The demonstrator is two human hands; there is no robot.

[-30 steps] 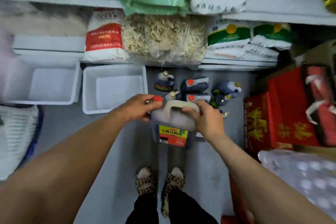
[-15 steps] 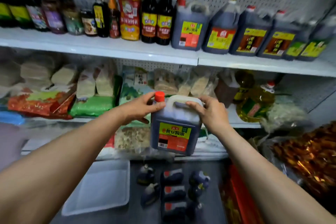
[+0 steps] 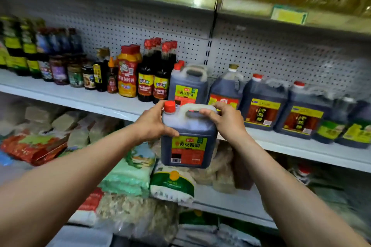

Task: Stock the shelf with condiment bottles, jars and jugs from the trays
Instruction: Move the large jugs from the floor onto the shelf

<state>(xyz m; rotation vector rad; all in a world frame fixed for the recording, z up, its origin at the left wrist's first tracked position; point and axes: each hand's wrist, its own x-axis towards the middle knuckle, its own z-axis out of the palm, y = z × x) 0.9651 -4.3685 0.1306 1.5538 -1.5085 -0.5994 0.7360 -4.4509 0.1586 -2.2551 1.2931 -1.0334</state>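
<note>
A dark soy sauce jug [image 3: 187,142] with a red cap and a yellow-and-red label hangs upright in front of the white condiment shelf [image 3: 84,99], its base below the shelf edge. My left hand [image 3: 153,121] grips its left shoulder beside the cap. My right hand [image 3: 225,119] holds the handle on top from the right. Directly behind it on the shelf stands a matching jug [image 3: 188,84].
Bottles and jars [image 3: 128,72] fill the shelf to the left; more dark jugs [image 3: 281,106] stand to the right. Bagged dry goods [image 3: 128,174] crowd the lower shelves. A higher shelf [image 3: 200,0] carries golden oil bottles. A pegboard backs the shelving.
Both hands have lifted the jug from near the floor up to the condiment shelf's height. The view has tilted up from the floor trays to the shelves.
</note>
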